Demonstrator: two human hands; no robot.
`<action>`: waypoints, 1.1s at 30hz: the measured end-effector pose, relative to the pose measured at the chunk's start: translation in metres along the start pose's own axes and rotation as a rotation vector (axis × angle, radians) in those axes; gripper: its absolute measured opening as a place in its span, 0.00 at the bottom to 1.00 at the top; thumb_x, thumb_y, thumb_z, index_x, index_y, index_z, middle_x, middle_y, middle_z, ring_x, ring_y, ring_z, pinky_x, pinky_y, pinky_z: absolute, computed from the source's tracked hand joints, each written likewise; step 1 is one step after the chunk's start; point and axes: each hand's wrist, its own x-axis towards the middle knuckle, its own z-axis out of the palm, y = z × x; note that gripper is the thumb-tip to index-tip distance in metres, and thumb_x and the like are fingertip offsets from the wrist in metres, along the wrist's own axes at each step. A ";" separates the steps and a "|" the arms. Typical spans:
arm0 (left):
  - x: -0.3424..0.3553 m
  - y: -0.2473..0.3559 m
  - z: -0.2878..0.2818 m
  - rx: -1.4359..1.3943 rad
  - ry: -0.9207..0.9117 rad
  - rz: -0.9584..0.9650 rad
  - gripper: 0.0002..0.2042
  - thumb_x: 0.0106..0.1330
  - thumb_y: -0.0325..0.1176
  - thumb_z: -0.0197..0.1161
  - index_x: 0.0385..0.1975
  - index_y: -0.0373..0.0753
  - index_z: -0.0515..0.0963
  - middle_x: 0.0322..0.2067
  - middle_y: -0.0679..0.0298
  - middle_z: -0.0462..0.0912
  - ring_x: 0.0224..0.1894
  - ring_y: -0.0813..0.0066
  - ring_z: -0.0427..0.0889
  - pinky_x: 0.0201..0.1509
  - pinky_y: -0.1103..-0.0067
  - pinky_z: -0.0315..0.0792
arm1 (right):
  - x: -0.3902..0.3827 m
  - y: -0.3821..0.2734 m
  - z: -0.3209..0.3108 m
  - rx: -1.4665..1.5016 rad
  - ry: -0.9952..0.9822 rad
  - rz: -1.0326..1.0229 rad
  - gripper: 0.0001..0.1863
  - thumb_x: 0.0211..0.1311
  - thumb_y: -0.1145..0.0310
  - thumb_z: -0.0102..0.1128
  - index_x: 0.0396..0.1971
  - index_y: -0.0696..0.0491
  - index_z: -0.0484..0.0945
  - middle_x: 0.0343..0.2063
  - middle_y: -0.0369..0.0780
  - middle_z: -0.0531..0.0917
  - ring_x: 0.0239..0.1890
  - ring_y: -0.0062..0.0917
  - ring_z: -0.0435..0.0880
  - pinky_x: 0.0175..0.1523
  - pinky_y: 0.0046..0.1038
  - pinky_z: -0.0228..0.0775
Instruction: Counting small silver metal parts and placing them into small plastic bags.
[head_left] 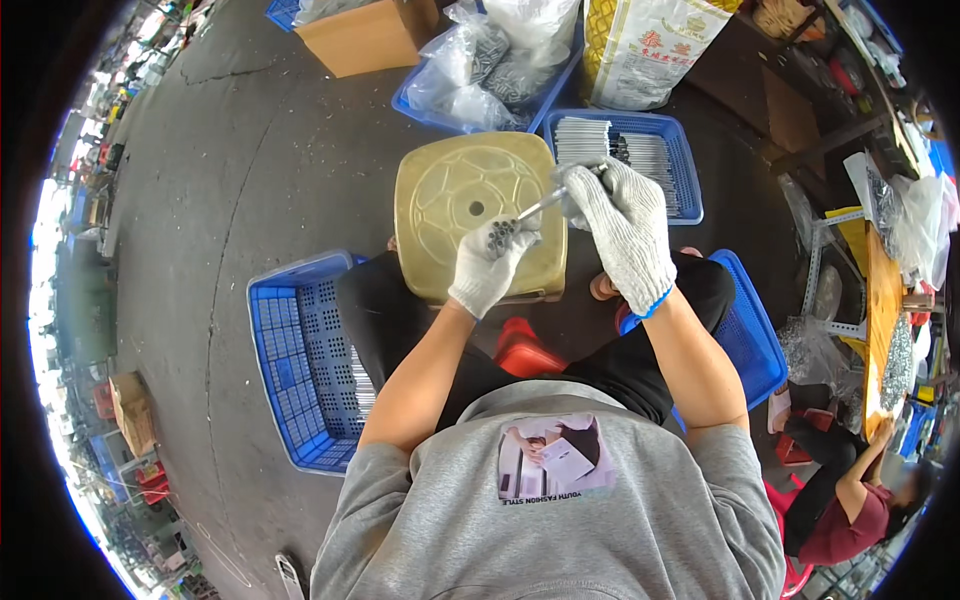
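A seated person's two gloved hands are seen from above, over a pale yellow stool (430,180) with a round hole in its top. By the left hand (487,268), a cluster of small dark round-ended parts (501,236) is held, the grip closed around them and the ends turned upward. By the right hand (625,220), a slim silver rod (545,204) is held, its grip closed at the fingertips. The rod is slanted down and left toward the cluster (whether the two are touching cannot be told). Both items are held above the stool's right part.

Beyond the right hand, silver rods (648,155) are laid in rows in a blue tray (690,185). Next to it, clear plastic bags (490,60) are piled in a blue bin (425,112), with a yellow-and-white sack (650,55) stood alongside. Beside the person's left leg, a blue basket (268,335) is placed on the floor (180,260), with pale rods (362,388) partly seen inside. At far right, a wooden surface (880,320) is touched by another person (845,520) in a dark red top.
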 end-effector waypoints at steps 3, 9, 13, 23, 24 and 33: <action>-0.002 0.006 0.005 0.069 0.007 -0.068 0.07 0.60 0.23 0.63 0.38 0.34 0.81 0.33 0.66 0.86 0.33 0.82 0.84 0.39 0.86 0.75 | 0.001 0.001 0.001 0.027 0.021 0.022 0.10 0.63 0.68 0.59 0.32 0.60 0.81 0.24 0.35 0.79 0.23 0.16 0.71 0.31 0.17 0.67; -0.003 0.012 0.005 0.259 -0.008 -0.044 0.06 0.61 0.21 0.62 0.36 0.31 0.82 0.35 0.60 0.86 0.36 0.78 0.84 0.39 0.87 0.77 | 0.006 0.012 0.000 -0.144 0.029 -0.136 0.06 0.59 0.71 0.61 0.31 0.57 0.82 0.21 0.36 0.81 0.19 0.20 0.73 0.27 0.21 0.65; -0.007 0.020 0.009 0.251 0.003 -0.028 0.07 0.60 0.22 0.63 0.37 0.33 0.81 0.32 0.64 0.86 0.33 0.80 0.83 0.38 0.86 0.75 | 0.004 0.003 0.004 -0.361 -0.001 -0.256 0.07 0.57 0.70 0.62 0.31 0.58 0.81 0.24 0.37 0.81 0.21 0.24 0.74 0.31 0.23 0.67; -0.007 0.021 0.010 0.077 0.021 -0.058 0.07 0.60 0.22 0.62 0.37 0.33 0.81 0.32 0.64 0.86 0.34 0.81 0.82 0.40 0.87 0.73 | 0.001 -0.020 0.007 -0.349 0.021 -0.356 0.07 0.56 0.69 0.62 0.31 0.57 0.81 0.23 0.38 0.82 0.22 0.25 0.75 0.32 0.24 0.68; -0.007 0.022 0.010 0.056 0.012 -0.060 0.07 0.60 0.22 0.62 0.37 0.33 0.81 0.33 0.64 0.86 0.34 0.81 0.82 0.40 0.87 0.73 | 0.000 -0.021 0.007 -0.297 0.067 -0.325 0.07 0.57 0.69 0.62 0.31 0.57 0.81 0.23 0.38 0.82 0.22 0.25 0.75 0.31 0.24 0.68; -0.006 0.024 0.013 0.113 0.009 -0.086 0.06 0.61 0.23 0.62 0.37 0.33 0.81 0.33 0.65 0.86 0.34 0.81 0.82 0.41 0.87 0.73 | 0.008 0.004 0.008 -0.302 -0.005 -0.136 0.06 0.56 0.70 0.62 0.31 0.57 0.81 0.23 0.38 0.82 0.22 0.23 0.75 0.30 0.22 0.66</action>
